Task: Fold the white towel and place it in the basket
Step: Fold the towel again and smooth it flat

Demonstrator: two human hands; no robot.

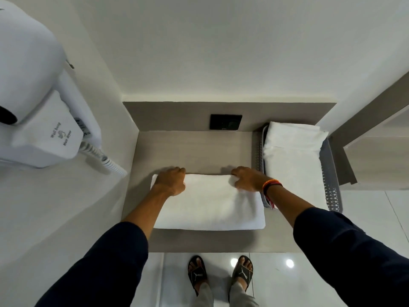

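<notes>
A white towel [210,207] lies folded into a flat rectangle on the grey wooden counter [190,149]. My left hand [171,181] grips its far left corner, fingers curled over the far edge. At the far right corner my right hand [247,179] does the same; that wrist wears coloured bands. To the right stands the grey perforated basket [332,187], which holds other folded white towels [292,160]. The basket's near left corner is hidden behind my right forearm.
A white wall-hung hair dryer [39,107] with a coiled cord juts out at the left. A black socket plate [225,121] sits on the back panel. White walls close in the counter on the left and behind. Below the counter edge are my sandalled feet [220,275].
</notes>
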